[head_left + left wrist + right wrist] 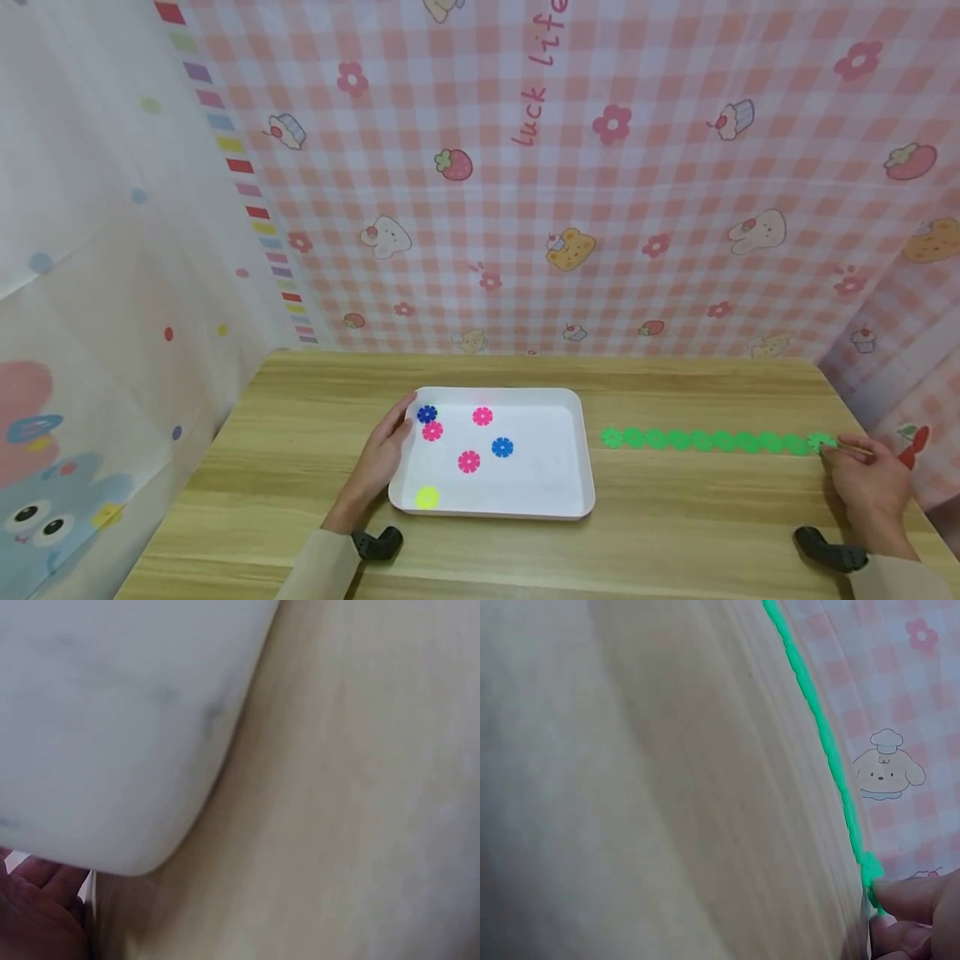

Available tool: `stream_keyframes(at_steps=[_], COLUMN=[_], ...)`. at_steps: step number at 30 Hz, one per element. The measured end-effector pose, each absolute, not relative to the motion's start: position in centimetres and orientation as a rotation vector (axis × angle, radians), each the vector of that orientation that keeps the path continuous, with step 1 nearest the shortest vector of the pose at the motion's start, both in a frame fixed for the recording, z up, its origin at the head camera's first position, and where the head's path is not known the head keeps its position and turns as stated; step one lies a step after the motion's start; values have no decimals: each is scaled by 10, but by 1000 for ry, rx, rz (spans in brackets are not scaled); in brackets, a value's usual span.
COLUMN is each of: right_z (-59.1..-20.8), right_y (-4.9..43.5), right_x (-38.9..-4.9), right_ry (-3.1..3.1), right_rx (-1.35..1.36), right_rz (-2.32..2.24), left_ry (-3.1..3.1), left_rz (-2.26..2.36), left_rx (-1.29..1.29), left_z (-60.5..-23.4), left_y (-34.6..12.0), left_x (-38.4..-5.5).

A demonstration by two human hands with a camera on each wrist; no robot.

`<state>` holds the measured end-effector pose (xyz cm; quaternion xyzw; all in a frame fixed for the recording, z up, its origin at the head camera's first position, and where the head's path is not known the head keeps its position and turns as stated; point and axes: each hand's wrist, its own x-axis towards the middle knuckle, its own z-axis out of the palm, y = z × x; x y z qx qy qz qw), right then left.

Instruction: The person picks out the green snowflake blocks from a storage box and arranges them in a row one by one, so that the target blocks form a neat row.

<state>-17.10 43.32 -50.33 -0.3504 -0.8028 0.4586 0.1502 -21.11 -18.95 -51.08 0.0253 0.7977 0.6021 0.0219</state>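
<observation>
A white tray (525,500) lies on the wooden table, with my left hand (381,458) at its left side, thumb and fingers on the rim. In the left wrist view that hand (41,911) shows beside the tray's rounded corner. Inside the tray are several notched snowflake discs: pink (468,462), blue (502,447), dark blue (427,414) and yellow (427,497). My right hand (873,483) pinches a green snowflake disc (820,441) at the right end of a straight row of green discs (701,440). In the right wrist view, thumb and finger grip this green disc (870,876).
The wooden table (675,525) ends at a pink checked cloth (480,317) behind it. A pale patterned cloth (112,250) hangs on the left. The row of discs runs from near the tray toward the table's right edge.
</observation>
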Motion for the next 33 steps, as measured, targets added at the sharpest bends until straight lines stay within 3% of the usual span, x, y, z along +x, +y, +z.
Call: stream_keyframes(at_steps=[24, 28, 33], right_z=[-500, -489, -467], right_y=[430, 423, 403], right_x=[-172, -172, -173], right_ry=[-2370, -2442, -2542], right_rx=[-1003, -943, -666], right_rz=[1190, 1141, 1151], left_ry=[2425, 2437, 2471], left_rz=[1825, 1808, 1767], left_rx=[99, 87, 86], left_z=[-509, -506, -497], left_y=[-194, -194, -198], left_x=[-214, -215, -220])
